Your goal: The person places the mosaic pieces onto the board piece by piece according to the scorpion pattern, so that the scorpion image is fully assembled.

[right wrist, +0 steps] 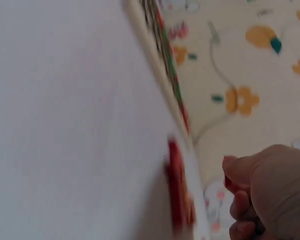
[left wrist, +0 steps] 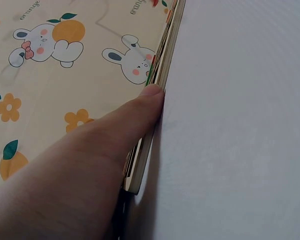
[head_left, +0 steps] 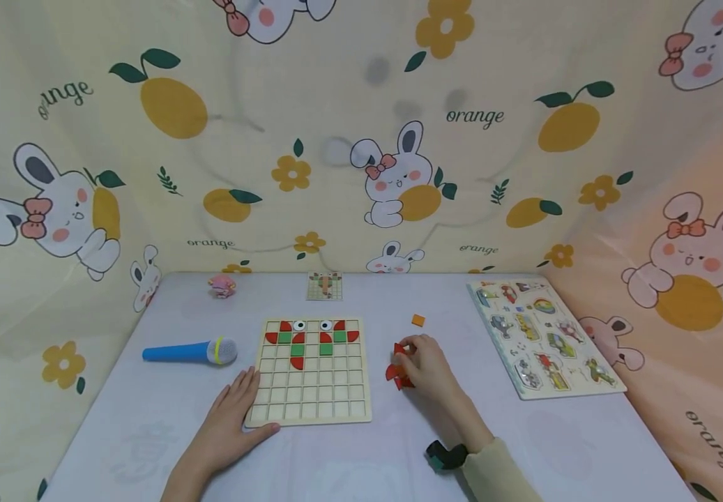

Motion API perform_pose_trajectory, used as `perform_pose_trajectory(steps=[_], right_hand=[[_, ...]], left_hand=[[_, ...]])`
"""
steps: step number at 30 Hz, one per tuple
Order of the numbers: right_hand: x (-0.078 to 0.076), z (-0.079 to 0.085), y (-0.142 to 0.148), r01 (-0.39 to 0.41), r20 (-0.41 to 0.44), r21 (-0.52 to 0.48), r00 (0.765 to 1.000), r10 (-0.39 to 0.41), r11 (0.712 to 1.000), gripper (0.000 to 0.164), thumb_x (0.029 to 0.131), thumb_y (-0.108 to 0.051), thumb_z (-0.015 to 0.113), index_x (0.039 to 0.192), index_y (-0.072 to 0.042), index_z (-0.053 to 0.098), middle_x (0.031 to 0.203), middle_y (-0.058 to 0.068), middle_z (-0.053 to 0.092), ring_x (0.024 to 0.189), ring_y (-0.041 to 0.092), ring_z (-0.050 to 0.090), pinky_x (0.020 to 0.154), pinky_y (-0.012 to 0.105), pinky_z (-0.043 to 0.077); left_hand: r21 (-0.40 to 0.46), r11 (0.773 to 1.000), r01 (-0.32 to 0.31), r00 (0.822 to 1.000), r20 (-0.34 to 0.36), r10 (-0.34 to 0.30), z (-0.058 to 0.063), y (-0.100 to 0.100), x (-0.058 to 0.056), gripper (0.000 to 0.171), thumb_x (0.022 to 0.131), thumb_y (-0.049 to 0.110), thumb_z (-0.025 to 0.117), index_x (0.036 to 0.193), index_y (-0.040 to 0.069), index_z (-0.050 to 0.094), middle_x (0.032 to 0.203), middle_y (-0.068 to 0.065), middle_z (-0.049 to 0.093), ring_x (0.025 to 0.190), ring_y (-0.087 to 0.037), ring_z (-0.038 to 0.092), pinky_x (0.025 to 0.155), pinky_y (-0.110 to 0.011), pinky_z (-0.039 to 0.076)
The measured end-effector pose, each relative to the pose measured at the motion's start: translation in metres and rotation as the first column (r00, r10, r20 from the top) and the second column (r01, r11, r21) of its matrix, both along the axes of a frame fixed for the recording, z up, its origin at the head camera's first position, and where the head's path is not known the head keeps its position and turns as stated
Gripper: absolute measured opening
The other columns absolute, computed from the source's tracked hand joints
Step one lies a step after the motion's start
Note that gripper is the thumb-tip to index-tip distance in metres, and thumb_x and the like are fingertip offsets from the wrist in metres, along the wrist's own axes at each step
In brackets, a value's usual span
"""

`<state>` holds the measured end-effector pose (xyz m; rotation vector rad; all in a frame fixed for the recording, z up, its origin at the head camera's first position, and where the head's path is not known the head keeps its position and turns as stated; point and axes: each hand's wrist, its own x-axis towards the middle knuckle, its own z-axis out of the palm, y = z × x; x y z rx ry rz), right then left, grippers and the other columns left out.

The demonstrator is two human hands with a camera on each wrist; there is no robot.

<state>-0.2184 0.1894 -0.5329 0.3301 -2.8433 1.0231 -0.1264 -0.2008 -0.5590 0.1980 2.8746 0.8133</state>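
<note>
A square wooden grid board [head_left: 330, 392] lies on the table. Red quarter-round tiles [head_left: 297, 362], green square tiles [head_left: 325, 349] and two eye tiles [head_left: 299, 325] fill several of its upper cells. My left hand [head_left: 226, 418] rests at the board's lower left corner, fingers stretched along the left side, thumb against the near edge in the left wrist view. To the right of the board, my right hand [head_left: 430, 369] pinches a small red tile [right wrist: 228, 183] between thumb and fingers; its exact shape is mostly hidden. Under that hand lies a loose pile of red tiles [head_left: 392, 372].
An orange square tile [head_left: 418, 320] lies beyond my right hand. Behind the board is a small pattern card [head_left: 325, 286]. A blue toy microphone [head_left: 179, 353] and a pink figure [head_left: 222, 286] are on the left, a picture puzzle board [head_left: 527, 362] on the right.
</note>
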Motion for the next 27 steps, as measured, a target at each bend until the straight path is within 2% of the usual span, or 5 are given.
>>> perform_pose_trajectory(steps=[6,13,16,21,27], right_hand=[[-0.004,0.008,-0.053,-0.046,0.02,-0.037,0.999,0.047,0.998,0.023,0.101,-0.017,0.074,0.118,-0.003,0.07,0.095,0.003,0.057,0.091,0.019,0.049,0.072,0.03,0.044],[-0.005,0.005,-0.097,-0.155,0.035,-0.013,0.987,0.155,0.988,0.022,0.101,-0.02,0.074,0.116,-0.004,0.071,0.097,0.004,0.061,0.091,0.018,0.051,0.076,0.031,0.046],[-0.003,0.001,-0.108,-0.181,0.053,-0.01,0.982,0.182,0.983,0.023,0.101,-0.021,0.074,0.116,-0.004,0.071,0.098,0.004,0.062,0.092,0.018,0.051,0.08,0.034,0.046],[0.001,-0.009,-0.121,-0.18,0.05,0.032,0.983,0.178,0.983,0.023,0.099,-0.02,0.076,0.114,-0.004,0.07,0.097,0.002,0.062,0.092,0.017,0.051,0.087,0.039,0.044],[0.007,-0.015,-0.125,-0.148,0.041,0.032,0.988,0.147,0.988,0.02,0.098,-0.022,0.076,0.106,-0.006,0.068,0.088,-0.001,0.058,0.084,0.015,0.048,0.079,0.036,0.04]], left_hand=[[-0.002,1.0,-0.006,1.0,-0.006,0.006,-0.002,-0.001,-0.003,0.119,0.088,0.078,0.067,0.168,0.002,0.021,0.176,-0.017,0.016,0.164,-0.04,0.01,0.131,-0.063,0.008],[-0.004,1.0,-0.004,1.0,-0.01,0.004,-0.001,0.0,-0.006,0.12,0.087,0.079,0.066,0.168,0.002,0.021,0.176,-0.017,0.015,0.164,-0.04,0.009,0.131,-0.063,0.008],[-0.003,1.0,-0.002,1.0,-0.016,0.002,-0.001,0.0,-0.007,0.12,0.087,0.078,0.067,0.168,0.002,0.021,0.176,-0.017,0.016,0.164,-0.041,0.009,0.131,-0.064,0.008],[0.006,1.0,0.0,1.0,-0.017,0.0,-0.001,-0.001,-0.005,0.119,0.088,0.076,0.068,0.167,0.001,0.023,0.176,-0.018,0.017,0.164,-0.042,0.01,0.131,-0.064,0.009],[0.004,1.0,-0.003,1.0,0.007,0.003,-0.003,0.0,-0.002,0.119,0.088,0.077,0.068,0.167,0.001,0.022,0.176,-0.018,0.017,0.164,-0.041,0.01,0.131,-0.065,0.009]])
